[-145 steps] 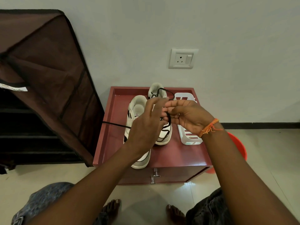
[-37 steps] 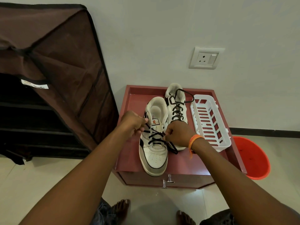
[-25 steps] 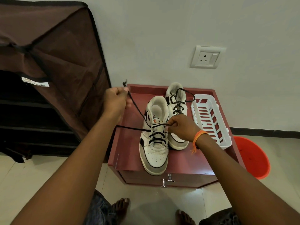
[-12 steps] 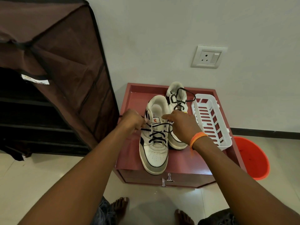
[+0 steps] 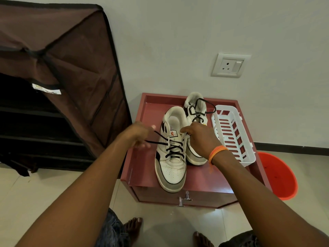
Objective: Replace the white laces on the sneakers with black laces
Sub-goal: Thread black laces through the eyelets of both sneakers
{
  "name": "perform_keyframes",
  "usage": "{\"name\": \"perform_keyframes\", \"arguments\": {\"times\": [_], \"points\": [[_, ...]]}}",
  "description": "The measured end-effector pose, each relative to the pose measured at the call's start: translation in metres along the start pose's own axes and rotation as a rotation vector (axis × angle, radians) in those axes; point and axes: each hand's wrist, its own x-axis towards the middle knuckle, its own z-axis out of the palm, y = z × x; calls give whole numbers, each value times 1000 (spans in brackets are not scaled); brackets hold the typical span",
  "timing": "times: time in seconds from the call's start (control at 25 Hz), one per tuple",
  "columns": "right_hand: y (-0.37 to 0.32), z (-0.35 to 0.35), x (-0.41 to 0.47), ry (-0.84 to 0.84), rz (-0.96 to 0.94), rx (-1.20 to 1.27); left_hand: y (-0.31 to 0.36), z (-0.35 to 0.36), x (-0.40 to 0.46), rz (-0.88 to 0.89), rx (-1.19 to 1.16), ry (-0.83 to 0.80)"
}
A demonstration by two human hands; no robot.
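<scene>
Near sneaker [image 5: 171, 154] part-laced in black.
Left hand [image 5: 138, 133] pinches black lace [image 5: 156, 139] beside it; right hand [image 5: 200, 138] curls, grip unclear.

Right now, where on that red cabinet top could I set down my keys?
The bare strip of the red cabinet top left of the near sneaker is freest, though the left hand works above it. The right side is crowded by the far sneaker and white basket.
</scene>
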Motion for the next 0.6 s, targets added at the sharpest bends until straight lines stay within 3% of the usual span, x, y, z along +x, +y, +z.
{"name": "perform_keyframes", "arguments": {"times": [0.12, 0.2, 0.28, 0.36, 0.48, 0.6], "points": [[-3, -1, -3, -45, 31, 35, 3, -1, -21, 19, 275, -227], [-10, -5, -7, -54, 34, 63, 6, -4, -39, 123, 351, -152], [-25, -12, -16, -21, -38, 179, 11, -9, -58, 312, 199, -48], [-47, -20, -27, -55, -96, 521, 19, -11, -77, 466, -50, -67], [-63, -24, -35, -82, 2, 906, 29, -12, -90, 559, -283, -108], [-55, -24, -41, -96, 40, 804, 34, -15, -92, 614, -558, -215]]}}
